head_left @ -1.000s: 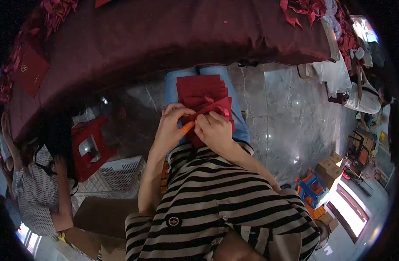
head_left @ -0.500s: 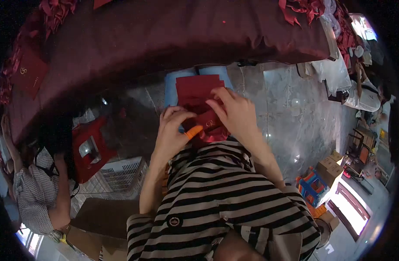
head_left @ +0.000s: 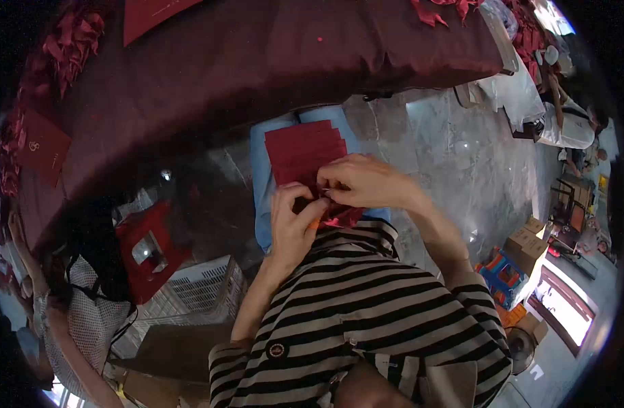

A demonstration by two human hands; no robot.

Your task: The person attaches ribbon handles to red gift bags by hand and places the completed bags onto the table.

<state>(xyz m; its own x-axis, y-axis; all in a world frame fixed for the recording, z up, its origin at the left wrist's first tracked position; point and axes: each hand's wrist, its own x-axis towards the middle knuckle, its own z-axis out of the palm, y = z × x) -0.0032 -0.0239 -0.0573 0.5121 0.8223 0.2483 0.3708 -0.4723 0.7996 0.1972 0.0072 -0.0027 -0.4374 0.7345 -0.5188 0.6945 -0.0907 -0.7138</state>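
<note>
Close work at the near end of the red stack [head_left: 305,144] seemed best done with light fingertips: the left hand [head_left: 295,216] to steady the layers, the right hand [head_left: 363,182] to make the fine movements, and even pressure so that nothing flat would crease or skew. Low wrists, in my judgement, suited a loose pile balanced on the thighs [head_left: 261,160], and the glossy red ribbon [head_left: 342,219] was better untwisted and clear of the thumbs.

Both hands were curled, their fingertips drawn near one another over the stack; whether they pinched anything, I could not tell. An orange finger cover [head_left: 314,223] showed on the left hand, partly hidden.

The stack lay on the thighs, its stepped far edges pointing to 12 o'clock. From its visible middle, the left hand sat at about 6 o'clock and the right at about 4. The ribbon showed at 7 o'clock from the right hand. The cloth-covered counter [head_left: 291,61] stood beyond, at 12 o'clock, and a white crate [head_left: 199,285] at 8 o'clock from the left hand.
</note>
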